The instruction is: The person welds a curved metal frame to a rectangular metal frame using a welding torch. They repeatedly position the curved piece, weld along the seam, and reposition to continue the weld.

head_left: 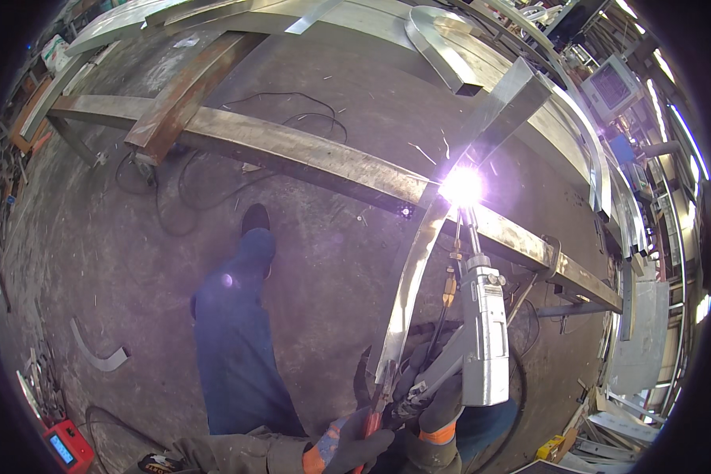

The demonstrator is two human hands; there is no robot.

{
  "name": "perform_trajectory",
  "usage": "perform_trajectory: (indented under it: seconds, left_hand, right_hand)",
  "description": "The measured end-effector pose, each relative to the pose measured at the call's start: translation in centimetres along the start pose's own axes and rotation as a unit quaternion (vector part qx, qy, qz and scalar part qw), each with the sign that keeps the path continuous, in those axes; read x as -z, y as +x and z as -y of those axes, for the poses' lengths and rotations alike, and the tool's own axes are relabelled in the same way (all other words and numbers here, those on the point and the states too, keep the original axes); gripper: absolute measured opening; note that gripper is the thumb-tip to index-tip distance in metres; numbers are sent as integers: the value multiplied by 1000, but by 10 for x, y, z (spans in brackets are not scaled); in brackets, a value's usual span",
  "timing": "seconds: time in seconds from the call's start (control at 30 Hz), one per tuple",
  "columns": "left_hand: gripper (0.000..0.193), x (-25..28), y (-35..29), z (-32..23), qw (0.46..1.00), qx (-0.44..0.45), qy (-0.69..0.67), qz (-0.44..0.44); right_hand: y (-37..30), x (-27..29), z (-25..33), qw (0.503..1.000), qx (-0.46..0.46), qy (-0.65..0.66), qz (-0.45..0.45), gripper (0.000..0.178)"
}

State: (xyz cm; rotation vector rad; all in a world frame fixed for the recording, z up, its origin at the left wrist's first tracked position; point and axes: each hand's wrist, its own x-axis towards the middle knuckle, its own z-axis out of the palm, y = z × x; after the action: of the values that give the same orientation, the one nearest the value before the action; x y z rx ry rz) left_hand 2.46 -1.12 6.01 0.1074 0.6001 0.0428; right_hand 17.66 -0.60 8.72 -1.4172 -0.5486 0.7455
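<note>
My right hand (441, 411), in a dark glove with an orange cuff, is closed round the grip of a silver, boxy welding gun (486, 332). The gun's nozzle points away from me, and a glaring white arc (460, 188) with sparks burns at its tip, hiding the joint there. Beside it, my gloved left hand (354, 444) is closed on red-handled pliers (374, 419). Their jaws are at the near end of a narrow metal bar (415, 284), which runs up to the arc at a long steel beam (292, 150).
A rusty square tube (189, 95) lies across the beam at left. Beyond the arc is a wide bright metal tube (509, 103), with bent metal profiles (442, 47) behind. Cables (174, 225) and a curved offcut (99, 355) lie on the floor. A red device (67, 446) stands lower left.
</note>
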Motion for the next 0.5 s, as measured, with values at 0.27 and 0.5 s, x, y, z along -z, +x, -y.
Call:
perform_trajectory:
  seconds: [0.27, 0.5]
  left_hand:
    - [59, 30, 33, 29, 893, 167, -365, 202]
    - [51, 45, 41, 43, 872, 180, -395, 226]
  right_hand:
    - [-3, 6, -6, 1000, -14, 16, 22, 69]
    - [-8, 9, -12, 1000, -9, 22, 18, 72]
